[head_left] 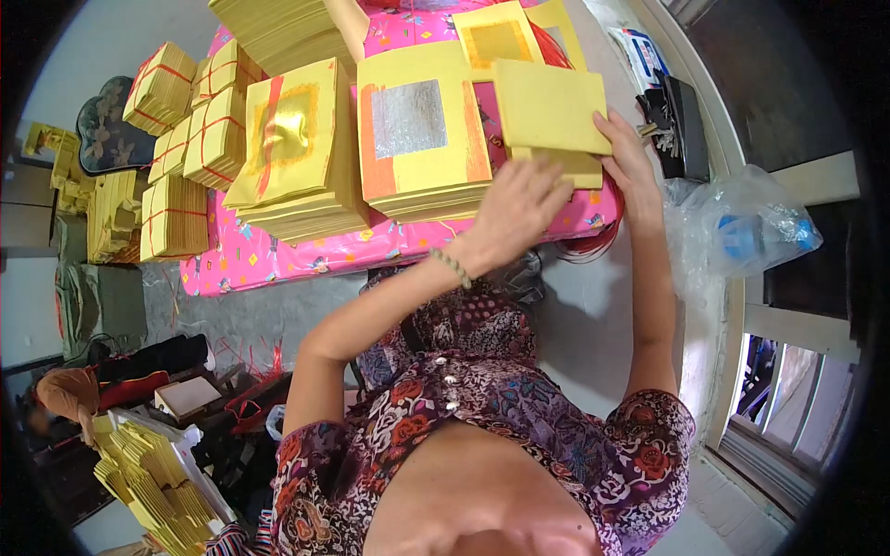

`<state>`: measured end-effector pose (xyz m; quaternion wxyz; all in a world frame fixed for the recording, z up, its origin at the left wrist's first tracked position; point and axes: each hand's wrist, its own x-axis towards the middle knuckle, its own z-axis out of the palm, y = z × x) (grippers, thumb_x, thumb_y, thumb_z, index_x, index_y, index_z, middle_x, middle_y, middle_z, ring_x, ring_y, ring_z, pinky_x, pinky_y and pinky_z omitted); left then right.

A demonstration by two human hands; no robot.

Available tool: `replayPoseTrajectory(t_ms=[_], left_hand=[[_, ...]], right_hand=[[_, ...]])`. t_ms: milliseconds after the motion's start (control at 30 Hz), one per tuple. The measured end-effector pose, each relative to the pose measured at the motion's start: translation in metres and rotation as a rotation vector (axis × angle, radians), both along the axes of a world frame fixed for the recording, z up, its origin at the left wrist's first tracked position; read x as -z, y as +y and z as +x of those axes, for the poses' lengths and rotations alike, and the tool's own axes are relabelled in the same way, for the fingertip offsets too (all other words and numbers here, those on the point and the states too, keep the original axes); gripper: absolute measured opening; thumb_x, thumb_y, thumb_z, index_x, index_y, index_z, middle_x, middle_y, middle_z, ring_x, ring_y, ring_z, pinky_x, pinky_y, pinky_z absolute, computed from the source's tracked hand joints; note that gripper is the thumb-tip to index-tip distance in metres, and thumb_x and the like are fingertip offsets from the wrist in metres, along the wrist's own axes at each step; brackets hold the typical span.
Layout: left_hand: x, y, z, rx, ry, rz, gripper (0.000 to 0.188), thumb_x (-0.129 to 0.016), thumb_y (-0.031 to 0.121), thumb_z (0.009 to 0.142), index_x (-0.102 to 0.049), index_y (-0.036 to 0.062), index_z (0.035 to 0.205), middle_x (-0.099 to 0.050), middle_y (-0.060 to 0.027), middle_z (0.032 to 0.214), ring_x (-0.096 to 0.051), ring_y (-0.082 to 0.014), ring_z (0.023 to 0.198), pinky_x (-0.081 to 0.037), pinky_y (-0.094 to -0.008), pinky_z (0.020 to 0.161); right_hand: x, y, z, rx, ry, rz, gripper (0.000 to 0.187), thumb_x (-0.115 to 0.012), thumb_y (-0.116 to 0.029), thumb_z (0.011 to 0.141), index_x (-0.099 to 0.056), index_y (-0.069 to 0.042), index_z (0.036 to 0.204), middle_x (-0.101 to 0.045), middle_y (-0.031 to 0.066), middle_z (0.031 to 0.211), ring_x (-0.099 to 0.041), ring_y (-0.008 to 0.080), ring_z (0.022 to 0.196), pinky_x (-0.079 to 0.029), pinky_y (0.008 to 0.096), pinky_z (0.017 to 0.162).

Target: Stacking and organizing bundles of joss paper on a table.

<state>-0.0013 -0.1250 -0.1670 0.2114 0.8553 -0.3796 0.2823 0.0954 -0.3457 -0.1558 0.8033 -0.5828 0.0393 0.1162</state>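
Observation:
Near the right end of the table, a small stack of yellow paper sheets (pixel 552 104) is gripped along its right edge by my right hand (pixel 632 157). Below its lower edge, more yellow paper (pixel 575 169) shows, partly covered. My left hand (pixel 521 208), with a beaded bracelet at the wrist, lies at the lower left of this paper. Its fingers look loosely stretched, with the tips blurred. Just left stands a tall stack of yellow paper (pixel 417 171) with a silver square and orange bands. Beside that is another thick stack (pixel 301 199) with a gold square.
Red-tied yellow bundles (pixel 213 139) crowd the table's left. A pink patterned cloth (pixel 278 264) covers the table. Another person's arm (pixel 347 23) reaches in by a large stack (pixel 278 37). Red strands (pixel 593 243) hang at the right edge. A plastic bag (pixel 742 227) sits farther right.

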Motion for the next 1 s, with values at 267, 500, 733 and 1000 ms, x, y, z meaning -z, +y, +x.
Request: replayPoseTrajectory(t_ms=[267,500,733,1000], left_hand=[[0.08,-0.018,-0.027,-0.091,0.369,0.209,0.077,-0.064,0.035,0.088,-0.037,-0.0115,0.143,-0.04,-0.0274,0.147,-0.035,-0.0408,0.14,-0.028,-0.0485,0.116],[0.097,-0.025,-0.022,-0.113,0.405,0.202,0.085,-0.061,0.045,0.09,-0.033,-0.0122,0.145,-0.036,-0.0271,0.149,-0.033,-0.0393,0.14,-0.025,-0.0477,0.117],[0.1,-0.023,-0.023,-0.104,0.382,0.169,0.086,-0.069,0.036,0.086,-0.029,-0.0105,0.148,-0.037,-0.025,0.148,-0.036,-0.038,0.137,-0.029,-0.0452,0.115],[0.097,-0.014,-0.029,-0.026,0.401,0.073,0.073,-0.066,0.014,0.08,-0.038,-0.008,0.143,-0.038,-0.0252,0.149,-0.038,-0.0395,0.137,-0.034,-0.0468,0.112]], right_hand=[[0.062,-0.043,-0.02,-0.028,-0.022,-0.127,0.033,-0.05,-0.015,0.104,-0.049,0.0,0.134,-0.062,0.0107,0.124,-0.062,0.0173,0.113,-0.049,0.0319,0.097],[0.105,-0.049,-0.017,0.023,-0.059,-0.245,0.03,-0.051,-0.013,0.103,-0.05,0.002,0.13,-0.063,0.0109,0.122,-0.062,0.0156,0.11,-0.05,0.0313,0.095],[0.119,-0.052,-0.012,0.054,-0.137,-0.5,0.024,-0.051,-0.015,0.103,-0.052,-0.001,0.123,-0.063,0.0072,0.109,-0.065,0.0122,0.087,-0.056,0.0271,0.073],[0.115,-0.037,-0.015,0.093,-0.144,-0.58,0.02,-0.05,-0.018,0.104,-0.051,-0.005,0.12,-0.063,0.0017,0.093,-0.058,0.0037,0.065,-0.048,0.0192,0.048]])
